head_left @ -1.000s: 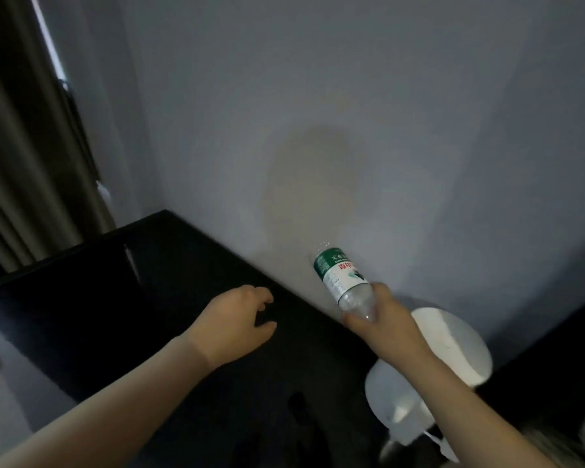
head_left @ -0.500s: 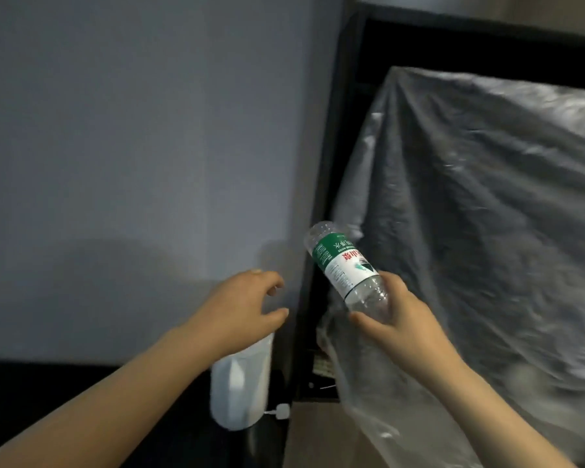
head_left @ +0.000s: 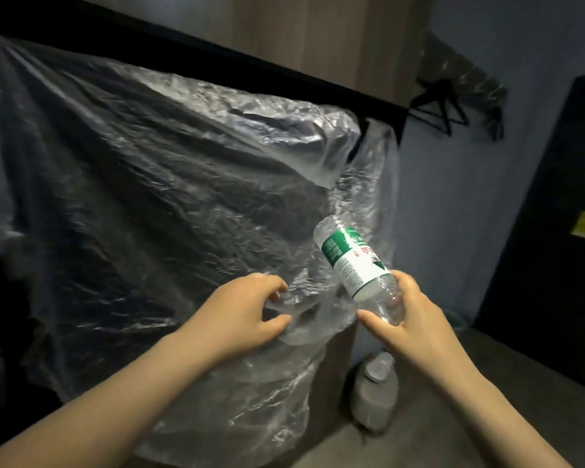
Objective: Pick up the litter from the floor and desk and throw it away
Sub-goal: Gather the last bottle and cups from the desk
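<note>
My right hand (head_left: 409, 322) grips an empty clear plastic bottle (head_left: 355, 261) with a green and white label, its base tilted up and to the left. A large clear plastic bag (head_left: 156, 184) hangs from a black frame and fills the left and middle of the view. My left hand (head_left: 240, 315) is against the bag's crumpled edge, fingers curled, and seems to pinch the film. The bottle is just right of that edge, a short way from my left hand.
A second plastic bottle (head_left: 374, 396) stands on the brown floor (head_left: 453, 393) below my right hand. A black frame bar (head_left: 284, 76) runs across the top. Black hangers (head_left: 453, 109) hang on the wall, and a dark cabinet (head_left: 554, 231) stands at the right.
My view has swung right, from the black desk and wall to the hanging bag. Both hands moved with it; my left hand has reached the bag's edge, and the bottle stays in my right hand.
</note>
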### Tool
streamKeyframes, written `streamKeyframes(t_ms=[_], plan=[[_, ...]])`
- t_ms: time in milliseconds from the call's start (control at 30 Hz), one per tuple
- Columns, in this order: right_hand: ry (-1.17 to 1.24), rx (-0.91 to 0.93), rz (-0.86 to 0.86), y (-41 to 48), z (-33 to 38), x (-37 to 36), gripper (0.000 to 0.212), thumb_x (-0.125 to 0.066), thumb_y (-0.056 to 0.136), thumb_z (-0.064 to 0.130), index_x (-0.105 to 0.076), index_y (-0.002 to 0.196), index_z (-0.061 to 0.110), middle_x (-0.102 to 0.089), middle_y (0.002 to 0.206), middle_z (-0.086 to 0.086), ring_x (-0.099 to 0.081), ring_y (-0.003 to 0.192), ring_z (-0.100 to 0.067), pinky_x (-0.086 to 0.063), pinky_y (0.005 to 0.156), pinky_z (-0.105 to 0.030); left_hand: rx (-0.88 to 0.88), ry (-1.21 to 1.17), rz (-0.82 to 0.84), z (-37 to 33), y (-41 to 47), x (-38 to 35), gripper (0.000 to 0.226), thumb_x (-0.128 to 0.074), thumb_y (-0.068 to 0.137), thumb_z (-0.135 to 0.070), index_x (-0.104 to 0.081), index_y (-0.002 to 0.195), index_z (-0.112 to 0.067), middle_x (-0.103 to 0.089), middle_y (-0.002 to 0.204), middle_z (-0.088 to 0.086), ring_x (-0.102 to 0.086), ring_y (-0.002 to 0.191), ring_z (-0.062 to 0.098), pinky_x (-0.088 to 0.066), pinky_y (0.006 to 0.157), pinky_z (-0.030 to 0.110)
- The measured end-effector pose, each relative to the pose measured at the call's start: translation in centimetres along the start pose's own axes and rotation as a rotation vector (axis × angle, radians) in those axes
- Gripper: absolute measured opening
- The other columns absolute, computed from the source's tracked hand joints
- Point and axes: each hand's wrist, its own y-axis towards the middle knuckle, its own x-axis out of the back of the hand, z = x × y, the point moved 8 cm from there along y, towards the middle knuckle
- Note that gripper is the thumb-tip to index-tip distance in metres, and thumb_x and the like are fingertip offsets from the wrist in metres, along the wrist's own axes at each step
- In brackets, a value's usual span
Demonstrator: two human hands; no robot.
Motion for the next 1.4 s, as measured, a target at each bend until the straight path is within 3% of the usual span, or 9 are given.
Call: streamKeyframes(t_ms=[267, 433, 667, 867, 1100, 1267, 1400], plan=[[-0.063, -0.273, -0.137, -4.5, -14.5, 12.1, 0.054, -0.071, 0.074, 0.043, -0.04, 0.119, 0.041, -0.059, 0.11, 0.016, -0.059, 0.098, -0.006, -0.051, 0.083, -0.033, -0.254, -0.134, 0.126, -15.4, 8.6, -10.5, 0.055, -0.047, 0.074, -0.055, -0.056, 0.12, -0.026, -0.061, 0.11, -0.011, -0.058, 0.099, 0.008, -0.046, 0.09, 0.027], [-0.154, -0.427, -0.219, -6.3, -22.6, 17.6, 0.052, -0.07, 0.076, 0.045, -0.039, 0.118, 0.042, -0.059, 0.108, 0.016, -0.058, 0.094, -0.004, -0.052, 0.079, -0.031, -0.394, -0.219, 0.202, -23.6, 13.6, -17.1, 0.038, -0.061, 0.086, -0.042, -0.056, 0.12, -0.026, -0.06, 0.111, -0.01, -0.057, 0.102, 0.01, -0.046, 0.09, 0.029], [-0.266, -0.56, -0.275, -4.1, -33.2, 22.0, 0.062, -0.069, 0.078, 0.044, -0.038, 0.131, 0.032, -0.057, 0.116, 0.011, -0.058, 0.097, -0.005, -0.053, 0.078, -0.029, -0.505, -0.273, 0.272, -30.1, 22.2, -26.3, 0.036, -0.059, 0.085, -0.045, -0.055, 0.119, -0.031, -0.058, 0.108, -0.015, -0.056, 0.097, 0.004, -0.046, 0.084, 0.023], [-0.302, -0.653, -0.246, 1.3, -40.9, 24.3, 0.07, -0.068, 0.082, 0.046, -0.031, 0.139, 0.029, -0.051, 0.122, 0.009, -0.056, 0.1, -0.008, -0.049, 0.075, -0.023, -0.501, -0.283, 0.351, -32.2, 31.3, -32.4, 0.035, -0.06, 0.085, -0.043, -0.056, 0.118, -0.029, -0.06, 0.104, -0.012, -0.056, 0.094, 0.006, -0.049, 0.085, 0.028], [-0.286, -0.7, -0.22, 7.5, -50.3, 24.9, 0.069, -0.068, 0.08, 0.047, -0.033, 0.136, 0.031, -0.054, 0.124, 0.005, -0.059, 0.1, -0.012, -0.053, 0.082, -0.033, -0.479, -0.326, 0.415, -34.8, 39.9, -39.9, 0.042, -0.062, 0.085, -0.043, -0.055, 0.123, -0.029, -0.058, 0.113, -0.011, -0.055, 0.101, 0.005, -0.047, 0.087, 0.024], [-0.302, -0.7, -0.206, 11.9, -57.9, 26.2, 0.067, -0.072, 0.077, 0.045, -0.04, 0.134, 0.029, -0.057, 0.116, 0.008, -0.058, 0.095, -0.008, -0.051, 0.077, -0.025, -0.467, -0.316, 0.445, -37.5, 45.7, -45.8, 0.04, -0.062, 0.084, -0.042, -0.056, 0.121, -0.028, -0.058, 0.113, -0.011, -0.055, 0.101, 0.003, -0.046, 0.088, 0.022], [-0.298, -0.691, -0.194, 15.6, -65.2, 28.1, 0.068, -0.074, 0.077, 0.041, -0.041, 0.135, 0.029, -0.047, 0.103, 0.015, -0.048, 0.089, -0.003, -0.04, 0.068, -0.016, -0.448, -0.299, 0.44, -40.9, 51.5, -50.3, 0.037, -0.063, 0.083, -0.041, -0.058, 0.118, -0.029, -0.061, 0.11, -0.012, -0.058, 0.098, 0.003, -0.047, 0.087, 0.023]])
